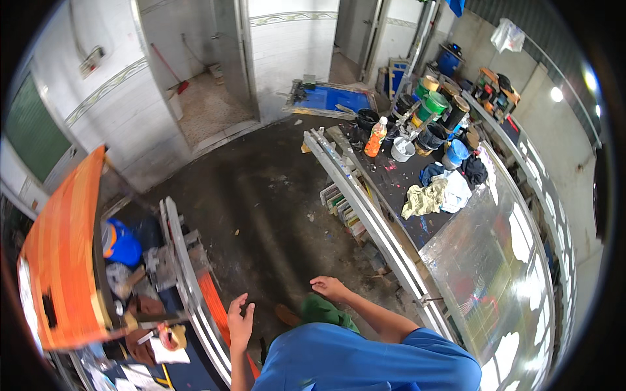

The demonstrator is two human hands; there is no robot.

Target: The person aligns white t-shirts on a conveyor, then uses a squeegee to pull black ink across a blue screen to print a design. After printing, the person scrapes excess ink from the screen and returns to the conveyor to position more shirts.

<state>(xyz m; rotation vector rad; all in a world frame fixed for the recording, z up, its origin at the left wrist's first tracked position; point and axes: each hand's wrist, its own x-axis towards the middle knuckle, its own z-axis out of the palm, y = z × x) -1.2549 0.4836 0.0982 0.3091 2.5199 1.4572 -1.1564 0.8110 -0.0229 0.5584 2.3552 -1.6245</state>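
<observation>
My left hand (240,319) is raised beside the left metal rail (189,274), its fingers apart and nothing in them. My right hand (330,287) hangs in front of my body over the dark floor, left of the long right rail (375,225). Its fingers are loosely bent, and I see nothing held in them. Neither hand appears to touch anything.
On the right bench stand an orange drink bottle (376,137), a white pot (402,150) and several paint buckets, near crumpled rags (424,198). A blue screen frame (332,99) lies ahead. At left are an orange striped panel (65,254) and a blue bucket (122,242).
</observation>
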